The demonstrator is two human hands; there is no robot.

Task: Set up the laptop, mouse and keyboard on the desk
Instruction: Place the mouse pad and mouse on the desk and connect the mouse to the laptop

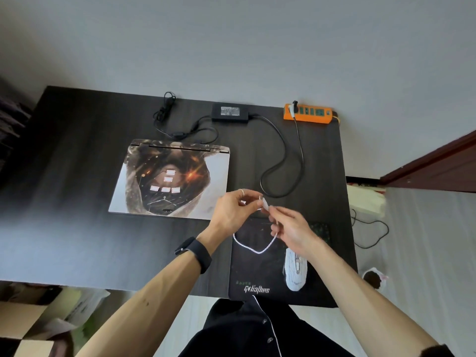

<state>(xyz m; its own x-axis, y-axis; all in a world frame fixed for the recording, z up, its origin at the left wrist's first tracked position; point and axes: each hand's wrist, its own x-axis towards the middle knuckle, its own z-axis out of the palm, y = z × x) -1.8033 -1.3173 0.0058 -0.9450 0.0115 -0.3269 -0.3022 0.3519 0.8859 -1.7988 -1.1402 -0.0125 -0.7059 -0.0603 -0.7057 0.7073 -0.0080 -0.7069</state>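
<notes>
Fingers of the left hand (230,211): pinched on the white braided mouse cable (253,247) close to its plug end (264,204), held above the desk (77,228). A ring sits on one finger; a black watch (194,253) is on the wrist.

Fingers of the right hand (292,231): closed on the same cable just beside the plug, thumb and forefinger meeting the left fingertips. The plug lies between the two hands.

Cable: drops from the fingers in a loose V-shaped loop over the mouse pad (257,279); where it joins the mouse is hidden behind the right wrist.

Mouse (296,270): white, on the right part of the black mouse pad, below the right wrist, untouched by either hand.

Mouse pad: black with pale lettering, at the near right edge of the desk.

Laptop (171,181): lid closed, printed skin with small white stickers, flat on the desk to the left of the hands, its near right corner close to the left hand.

Power adapter (230,112): black brick at the far edge of the desk, black leads running toward the laptop hinge and toward the power strip (309,113), orange, at the far right corner.

Cardboard box (28,323): on the floor, near left.
</notes>
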